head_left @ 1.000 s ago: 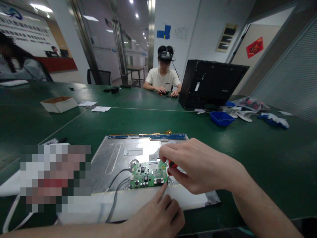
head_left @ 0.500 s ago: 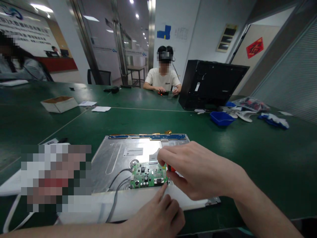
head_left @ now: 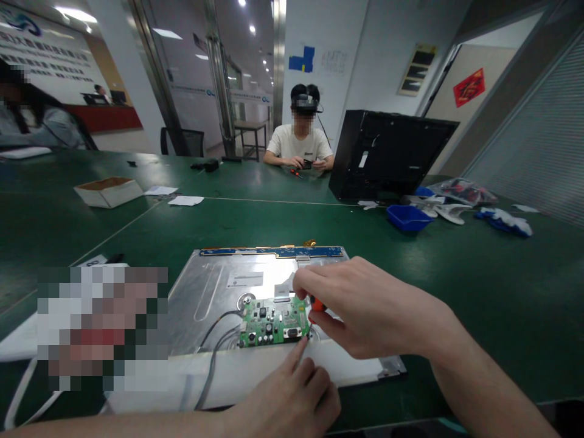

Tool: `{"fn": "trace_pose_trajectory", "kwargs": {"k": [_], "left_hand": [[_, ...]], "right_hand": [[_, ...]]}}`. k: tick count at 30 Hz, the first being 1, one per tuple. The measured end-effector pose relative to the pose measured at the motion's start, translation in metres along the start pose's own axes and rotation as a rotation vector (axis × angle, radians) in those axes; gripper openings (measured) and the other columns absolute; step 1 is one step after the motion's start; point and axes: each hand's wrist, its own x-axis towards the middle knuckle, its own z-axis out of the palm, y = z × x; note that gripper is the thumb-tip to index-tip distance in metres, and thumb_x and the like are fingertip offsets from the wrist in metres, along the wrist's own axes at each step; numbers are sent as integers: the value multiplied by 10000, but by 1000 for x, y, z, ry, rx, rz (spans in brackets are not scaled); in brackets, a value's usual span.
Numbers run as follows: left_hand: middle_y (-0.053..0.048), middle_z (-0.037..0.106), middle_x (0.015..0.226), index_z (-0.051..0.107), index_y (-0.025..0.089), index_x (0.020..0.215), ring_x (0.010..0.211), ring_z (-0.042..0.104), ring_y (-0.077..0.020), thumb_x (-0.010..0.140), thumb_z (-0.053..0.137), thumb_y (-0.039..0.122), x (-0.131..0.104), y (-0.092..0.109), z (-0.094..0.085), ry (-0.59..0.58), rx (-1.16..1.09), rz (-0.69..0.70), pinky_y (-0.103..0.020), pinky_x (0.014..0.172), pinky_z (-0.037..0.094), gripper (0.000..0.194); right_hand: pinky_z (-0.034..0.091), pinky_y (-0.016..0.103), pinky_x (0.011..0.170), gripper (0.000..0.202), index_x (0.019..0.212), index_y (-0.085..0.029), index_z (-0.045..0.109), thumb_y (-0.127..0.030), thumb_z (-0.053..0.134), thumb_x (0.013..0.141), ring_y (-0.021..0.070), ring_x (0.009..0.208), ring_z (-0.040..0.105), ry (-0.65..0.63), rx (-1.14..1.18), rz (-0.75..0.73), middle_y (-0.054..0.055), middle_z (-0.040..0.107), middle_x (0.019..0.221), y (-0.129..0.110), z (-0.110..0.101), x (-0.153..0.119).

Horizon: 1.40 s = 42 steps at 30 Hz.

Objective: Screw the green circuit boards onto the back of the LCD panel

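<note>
A green circuit board (head_left: 272, 322) lies on the metal back of a display panel (head_left: 207, 292). My right hand (head_left: 360, 307) is closed around the orange handle of a screwdriver (head_left: 318, 304), its thin shaft angled down to the board's lower right corner. At that same corner rests the outstretched index fingertip of my left hand (head_left: 301, 386), close to the screwdriver tip. The other left fingers are curled, and I see nothing held in them. Whether a screw sits under the tip is too small to tell. Dark cables (head_left: 214, 362) run from the board's left side.
A blurred-out patch (head_left: 103, 328) covers something at the left. Farther back are an open cardboard box (head_left: 109, 193), a blue tray (head_left: 409, 219), gloves (head_left: 504, 222) and a large black monitor (head_left: 395, 155). Across the table (head_left: 255, 222) a person (head_left: 298, 143) handles a small dark object.
My right hand has turned and shifted slightly, so more of the orange handle and the shaft shows. My left hand stays in place. The person opposite has lifted the dark object, leaving an orange-and-black tool on the table.
</note>
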Motion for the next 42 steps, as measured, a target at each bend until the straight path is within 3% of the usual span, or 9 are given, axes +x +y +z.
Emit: {"fn": "trace_pose_trajectory", "kwargs": {"k": [3,7,13,16,18,23,29,36,42], "left_hand": [[-36,616,798,592,142,1027,714,551,-208,895,519,536,0,1,0,20,16,-5,-495,948,403,422],[-36,616,793,592,144,1020,707,549,-206,897,523,527,0,1,2,35,17,-17,-501,937,407,408],[-39,621,807,586,146,1030,733,553,-210,889,531,534,-1,2,4,22,-4,-18,-487,941,398,416],[-37,619,801,586,148,1038,741,549,-209,891,538,519,-1,2,4,8,-6,-19,-485,954,385,402],[-40,617,800,587,147,1039,743,547,-210,894,533,514,-1,2,4,8,0,-20,-493,959,378,398],[-43,617,811,588,148,1029,723,541,-210,889,538,518,-1,2,5,29,12,-16,-508,958,373,398],[-36,616,808,586,158,1023,724,542,-200,897,544,487,-1,3,6,39,-5,-34,-496,975,371,356],[-34,613,793,584,155,1031,719,539,-203,897,544,490,-1,2,6,36,11,-28,-505,963,374,363],[-35,612,791,585,156,1026,732,543,-208,895,549,483,-1,2,6,32,10,-17,-493,966,371,354]], "right_hand": [[234,283,519,78,927,-204,513,-253,539,872,160,668,570,15,-33,38,10,667,839,-1,2,4],[202,287,510,193,860,-206,527,-396,551,887,172,642,573,5,-71,88,7,660,752,-1,2,5],[248,294,523,101,922,-189,524,-211,528,823,160,675,556,9,6,0,22,659,855,0,0,0],[239,289,514,89,928,-195,518,-195,519,839,148,654,557,0,8,10,12,664,847,0,1,1],[224,288,512,60,903,-202,524,-252,535,870,152,650,569,6,-23,43,7,670,814,0,1,3],[218,287,519,235,816,-209,539,-434,554,883,167,638,585,5,-63,87,5,651,703,3,2,4],[267,286,526,120,947,-195,513,-221,538,833,153,684,577,2,28,-6,20,667,882,5,0,1],[225,285,506,175,892,-217,511,-388,548,888,166,649,585,2,-48,69,-1,663,756,3,1,5],[259,290,511,130,950,-193,499,-210,527,825,148,651,547,-4,15,-8,23,657,866,3,0,0]]}}
